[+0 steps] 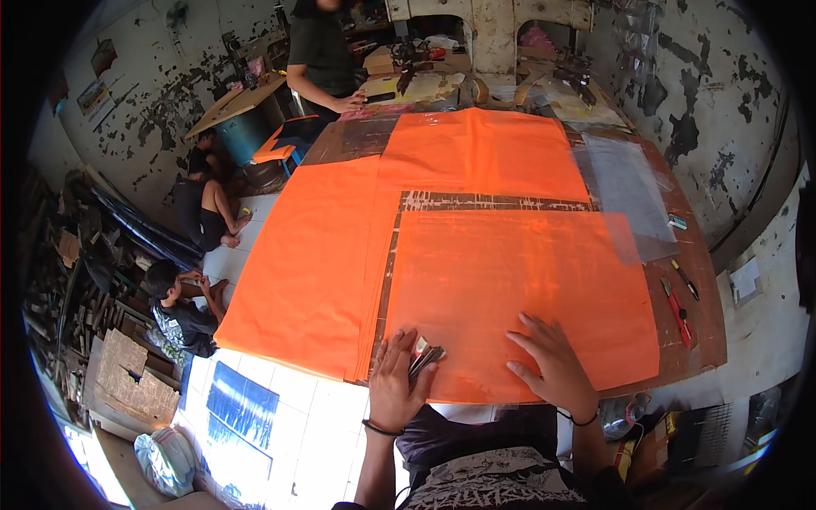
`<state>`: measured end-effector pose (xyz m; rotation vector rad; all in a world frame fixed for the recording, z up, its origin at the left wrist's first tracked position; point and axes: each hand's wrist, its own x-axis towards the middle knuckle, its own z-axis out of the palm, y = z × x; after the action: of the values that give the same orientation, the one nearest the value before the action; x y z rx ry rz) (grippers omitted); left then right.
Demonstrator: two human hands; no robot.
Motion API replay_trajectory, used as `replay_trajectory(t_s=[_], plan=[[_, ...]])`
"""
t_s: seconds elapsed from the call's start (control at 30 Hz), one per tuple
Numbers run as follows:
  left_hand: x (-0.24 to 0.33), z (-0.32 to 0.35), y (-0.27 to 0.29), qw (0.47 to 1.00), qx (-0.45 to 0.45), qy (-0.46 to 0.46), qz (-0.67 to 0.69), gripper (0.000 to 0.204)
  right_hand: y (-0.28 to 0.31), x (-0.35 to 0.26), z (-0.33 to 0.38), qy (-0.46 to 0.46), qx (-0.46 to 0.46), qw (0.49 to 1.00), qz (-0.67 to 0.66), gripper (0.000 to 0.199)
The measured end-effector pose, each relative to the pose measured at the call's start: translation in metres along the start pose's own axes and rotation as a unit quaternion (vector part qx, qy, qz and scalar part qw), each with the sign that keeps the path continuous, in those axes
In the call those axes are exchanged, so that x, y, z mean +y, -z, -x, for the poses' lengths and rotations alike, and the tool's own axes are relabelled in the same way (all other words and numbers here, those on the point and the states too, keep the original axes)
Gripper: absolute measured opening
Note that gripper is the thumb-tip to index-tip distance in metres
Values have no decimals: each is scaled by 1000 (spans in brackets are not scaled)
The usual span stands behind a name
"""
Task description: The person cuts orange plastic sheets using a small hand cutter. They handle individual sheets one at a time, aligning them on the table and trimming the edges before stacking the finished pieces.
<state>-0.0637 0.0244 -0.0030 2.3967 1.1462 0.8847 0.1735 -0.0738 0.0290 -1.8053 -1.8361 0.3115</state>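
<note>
Unclenched, our right hand (554, 365) lies on the front orange sheet (518, 280) atop the table (707, 297); whether our left hand (394, 378) grips the dark bundle (423, 361), we cannot tell. Uneven palm pressure could skew the sheet.

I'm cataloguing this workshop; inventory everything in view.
Broad wooden tabletop: one, brown, centre
Smooth flat sheets: at least three, orange, on tabletop
Thin translucent sheets: at least one, greyish, tabletop's right
Slim cutter: one, red, tabletop's right
Slender pen: one, black and yellow, tabletop's right
Small slim object: one, dark, front centre
Bulky machine frame: one, cream, back
Mixed clutter: uncountable, mostly brown, left
Other people: at least three, dark clothing, left and back
Left hand: one, bare, front
Right hand: one, bare, front
</note>
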Motion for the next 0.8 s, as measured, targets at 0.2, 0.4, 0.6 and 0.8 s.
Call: replay_trajectory(t_s=[0.2, 0.4, 0.6, 0.8], plan=[[2, 2, -3, 999, 28, 17, -7, 34, -16, -2, -3, 37, -7, 996, 77, 44], [1, 4, 0, 1000, 27, 6, -1, 33, 5, -1, 10, -29, 25, 999, 30, 41], [0, 0, 8, 998, 30, 23, 57, 31, 44, 64, 84, -232, 159, 947, 153, 41], [-5, -3, 4, 995, 12, 54, 80, 32, 55, 89, 95, -290, 111, 919, 243, 45]])
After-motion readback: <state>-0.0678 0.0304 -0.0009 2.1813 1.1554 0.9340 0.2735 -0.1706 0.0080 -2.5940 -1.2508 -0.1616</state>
